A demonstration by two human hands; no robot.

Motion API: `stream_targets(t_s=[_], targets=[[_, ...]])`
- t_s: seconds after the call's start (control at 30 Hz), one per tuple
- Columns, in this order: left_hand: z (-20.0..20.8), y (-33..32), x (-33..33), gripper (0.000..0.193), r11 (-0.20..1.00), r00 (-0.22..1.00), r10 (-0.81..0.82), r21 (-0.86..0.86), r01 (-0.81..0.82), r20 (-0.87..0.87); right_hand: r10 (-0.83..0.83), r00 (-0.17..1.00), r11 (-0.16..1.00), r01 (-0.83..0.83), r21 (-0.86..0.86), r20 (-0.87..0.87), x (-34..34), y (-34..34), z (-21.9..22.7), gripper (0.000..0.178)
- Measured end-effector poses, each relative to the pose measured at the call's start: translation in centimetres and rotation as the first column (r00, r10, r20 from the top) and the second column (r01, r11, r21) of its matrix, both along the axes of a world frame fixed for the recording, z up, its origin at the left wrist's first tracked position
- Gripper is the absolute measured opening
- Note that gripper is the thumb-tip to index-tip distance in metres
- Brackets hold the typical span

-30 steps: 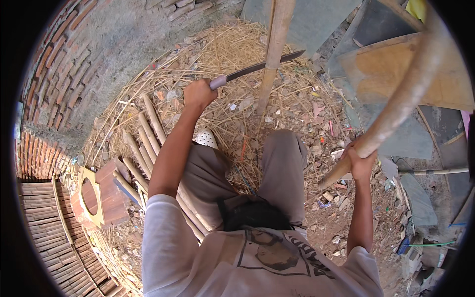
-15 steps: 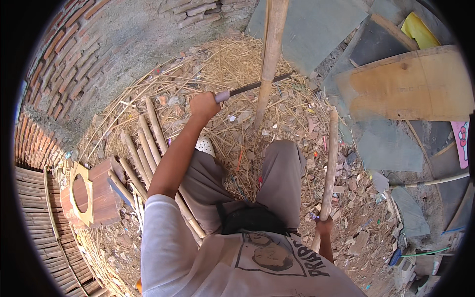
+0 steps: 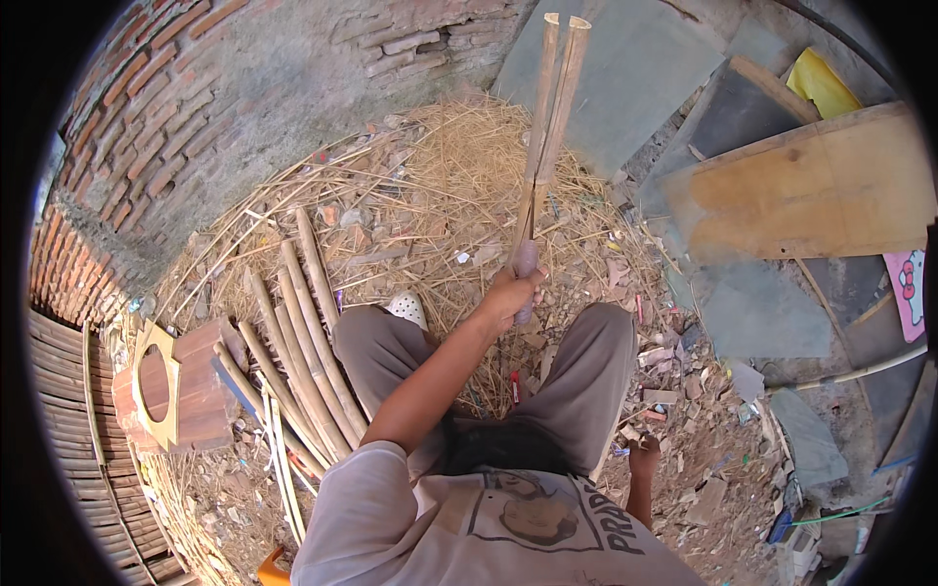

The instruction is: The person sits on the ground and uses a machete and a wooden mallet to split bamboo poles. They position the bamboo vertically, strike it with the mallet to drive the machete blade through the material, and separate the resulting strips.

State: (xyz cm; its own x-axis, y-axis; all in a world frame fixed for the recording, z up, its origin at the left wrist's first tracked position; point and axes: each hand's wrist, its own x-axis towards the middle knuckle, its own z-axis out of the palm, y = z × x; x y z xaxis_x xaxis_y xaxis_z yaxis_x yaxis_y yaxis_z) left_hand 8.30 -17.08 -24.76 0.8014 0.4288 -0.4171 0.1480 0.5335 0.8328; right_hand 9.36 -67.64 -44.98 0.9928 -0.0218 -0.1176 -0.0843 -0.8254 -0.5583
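Note:
My left hand (image 3: 510, 296) is closed around the purple-grey handle of a machete (image 3: 526, 258). Its dark blade runs away from me and lies along a bamboo pole (image 3: 557, 107). The pole stands beyond my hand, split lengthwise from the top into two halves with a gap between them. How deep the blade sits in the split is hard to see. Low on the right, beside my thigh, my right hand (image 3: 642, 455) is curled closed; what it holds, if anything, is hidden.
Several bamboo pieces (image 3: 311, 342) lie left of my knees. Straw (image 3: 469, 146) and rubble cover the ground before a brick wall (image 3: 156, 127). Grey sheets (image 3: 762, 303) and a brown board (image 3: 811, 181) lie right; a wooden panel (image 3: 200, 391) sits at the left.
My left hand has swung right and nearer me, turning the machete from crosswise to lengthwise along the pole. The pole's split top has come into view. The bamboo stick in my right hand has left view.

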Motion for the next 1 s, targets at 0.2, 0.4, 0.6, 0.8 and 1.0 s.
stream_targets(t_s=[0.2, 0.4, 0.6, 0.8, 1.0], targets=[[-1.6, -2.6, 1.4, 0.029, 0.989, 0.991, 0.130, -0.081, -0.127, 0.037, 0.316, 0.813, 0.780, -0.516, 0.354, 0.489, 5.0, 23.9, 26.7, 0.029], [-5.6, -0.9, 0.4, 0.041, 0.985, 0.993, -0.069, 0.167, 0.052, 0.093, 0.665, 0.568, 0.581, 0.014, 0.814, -0.484, 7.1, 37.5, 23.6, 0.033], [6.7, 6.5, 1.5, 0.081, 0.419, 0.922, 0.285, 0.831, -0.366, 0.263, 0.725, 0.369, 0.572, 0.145, 0.807, -0.581, 10.0, 39.3, 19.0, 0.019], [20.9, 10.7, 8.9, 0.094, 0.123, 0.815, -0.032, 0.812, -0.571, 0.578, 0.555, 0.611, 0.734, -0.039, 0.679, -0.564, 9.5, 39.2, 19.8, 0.015], [22.0, 9.1, 13.1, 0.058, 0.250, 0.811, -0.031, 0.790, -0.560, 0.585, 0.492, 0.746, 0.864, -0.355, 0.357, -0.449, 12.5, 38.2, 20.1, 0.025]])
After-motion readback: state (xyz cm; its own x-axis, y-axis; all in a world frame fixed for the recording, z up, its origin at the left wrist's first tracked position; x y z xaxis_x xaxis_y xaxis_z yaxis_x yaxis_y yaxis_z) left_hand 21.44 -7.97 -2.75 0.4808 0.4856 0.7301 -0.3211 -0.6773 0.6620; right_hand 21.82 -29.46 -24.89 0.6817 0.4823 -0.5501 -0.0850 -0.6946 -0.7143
